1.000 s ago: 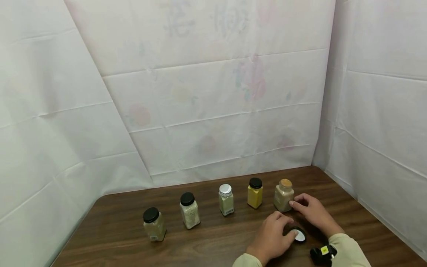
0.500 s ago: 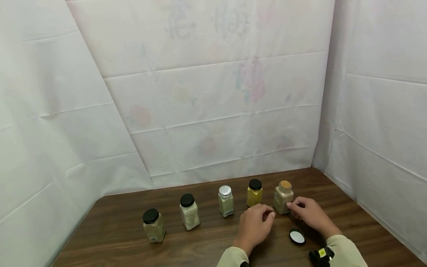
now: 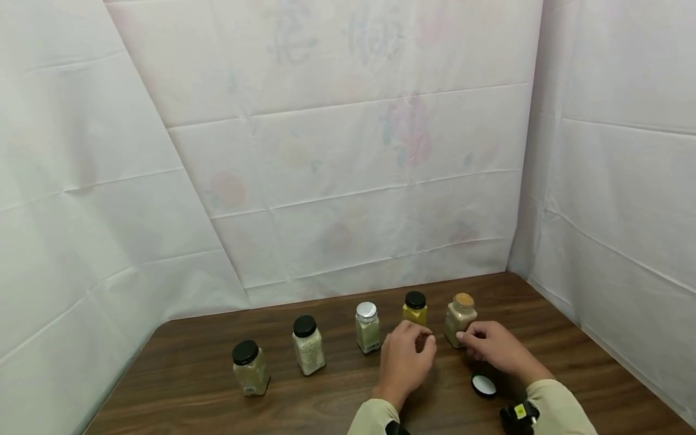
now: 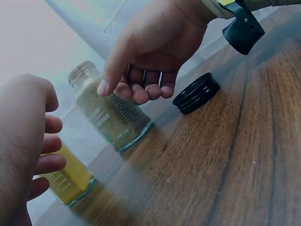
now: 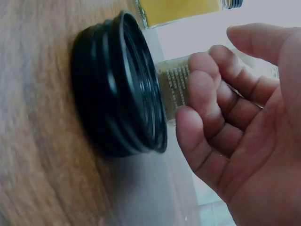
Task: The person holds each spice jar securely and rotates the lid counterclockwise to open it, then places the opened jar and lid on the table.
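An uncapped glass spice jar [image 3: 459,320] of brownish powder stands upright at the right of the row. My right hand [image 3: 497,347] is in front of it, fingers loosely curled and holding nothing; whether they touch the glass I cannot tell. The black lid [image 5: 115,89] lies on the table by that hand, its white inside facing up in the head view. My left hand [image 3: 405,362] hovers before the yellow spice jar [image 3: 415,310], its fingers loosely bent around nothing. That jar wears a black cap, and its lower part is hidden behind the hand in the head view.
Further left stand a jar with a silver top [image 3: 367,329], a black-capped jar of pale contents [image 3: 309,347] and another black-capped jar [image 3: 251,370]. White cloth [image 3: 348,181] hangs behind and beside the wooden table [image 3: 185,374].
My left hand has left the black lid and moved left and away from me, to the yellow jar. My right hand has shifted slightly left across the front of the uncapped jar.
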A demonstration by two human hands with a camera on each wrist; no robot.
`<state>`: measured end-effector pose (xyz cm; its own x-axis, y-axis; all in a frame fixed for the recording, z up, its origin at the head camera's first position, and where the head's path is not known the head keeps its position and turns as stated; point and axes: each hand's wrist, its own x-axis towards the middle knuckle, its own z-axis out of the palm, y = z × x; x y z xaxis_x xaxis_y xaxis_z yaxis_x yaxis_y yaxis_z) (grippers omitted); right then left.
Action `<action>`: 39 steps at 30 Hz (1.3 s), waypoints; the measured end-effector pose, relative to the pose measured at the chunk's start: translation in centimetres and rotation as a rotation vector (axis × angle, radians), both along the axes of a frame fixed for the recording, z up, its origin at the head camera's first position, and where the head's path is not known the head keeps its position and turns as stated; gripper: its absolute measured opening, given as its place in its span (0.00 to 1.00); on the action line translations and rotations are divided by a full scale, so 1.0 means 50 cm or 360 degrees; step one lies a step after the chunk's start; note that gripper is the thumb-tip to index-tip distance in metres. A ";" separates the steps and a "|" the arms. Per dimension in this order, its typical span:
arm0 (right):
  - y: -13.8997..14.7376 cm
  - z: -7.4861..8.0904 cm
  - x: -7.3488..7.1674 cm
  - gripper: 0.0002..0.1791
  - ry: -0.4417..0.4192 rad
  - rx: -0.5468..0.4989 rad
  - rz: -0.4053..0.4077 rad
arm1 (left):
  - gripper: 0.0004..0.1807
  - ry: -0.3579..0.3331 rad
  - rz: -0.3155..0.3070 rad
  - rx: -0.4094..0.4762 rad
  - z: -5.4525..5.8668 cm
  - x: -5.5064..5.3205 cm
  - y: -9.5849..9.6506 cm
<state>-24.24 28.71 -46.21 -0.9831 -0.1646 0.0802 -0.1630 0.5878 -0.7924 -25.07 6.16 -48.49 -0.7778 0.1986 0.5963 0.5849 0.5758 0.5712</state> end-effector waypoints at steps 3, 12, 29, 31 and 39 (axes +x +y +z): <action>-0.006 0.004 0.003 0.19 -0.0007 0.0003 0.0059 | 0.03 0.0011 0.0025 0.0021 0.004 0.001 -0.002; -0.039 0.007 0.004 0.19 0.0000 -0.0044 0.0164 | 0.03 0.0044 0.0098 -0.0012 0.008 -0.002 -0.010; -0.121 0.006 -0.006 0.16 0.0024 0.0017 0.0196 | 0.02 0.0118 0.0141 0.0093 0.009 -0.004 -0.008; -0.132 0.004 -0.007 0.15 0.0003 0.0012 0.0145 | 0.02 0.0129 0.0160 0.0105 0.009 -0.004 -0.007; -0.168 0.000 -0.012 0.14 -0.0050 0.0025 -0.0112 | 0.04 0.0109 0.0188 0.0174 0.006 0.003 0.000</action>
<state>-24.85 20.32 -46.23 -0.9943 -0.0961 0.0467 -0.0959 0.6094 -0.7870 -24.93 6.16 -48.19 -0.7486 0.0389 0.6619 0.5566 0.5794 0.5954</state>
